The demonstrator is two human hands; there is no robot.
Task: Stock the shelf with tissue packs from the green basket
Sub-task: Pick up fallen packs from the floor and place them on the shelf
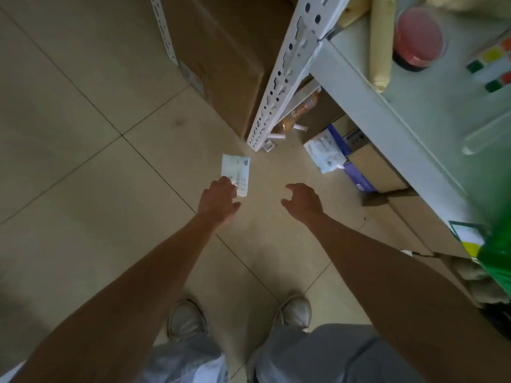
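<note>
A: From the head view we see our left hand stretched down toward the tiled floor, its fingertips touching the near edge of a small white rectangular plastic tissue pack. The fingers are loosely spread over that edge; we cannot tell whether they grip it

B: And our right hand hangs just to the right of the left one, fingers curled and apart, holding nothing. The tissue pack lies up and to the left of it, well clear

A: Beyond the right hand stands the white perforated metal shelf post, and behind that a large brown cardboard box

B: Farther right of the right hand, under the pale grey shelf board, we see a second white plastic packet leaning on a blue-and-brown carton

A: At the far right edge, level with our right forearm, a bright green blurred shape sits; we cannot tell whether it is the basket

B: Below both hands, our two pale shoes stand on the floor
</note>
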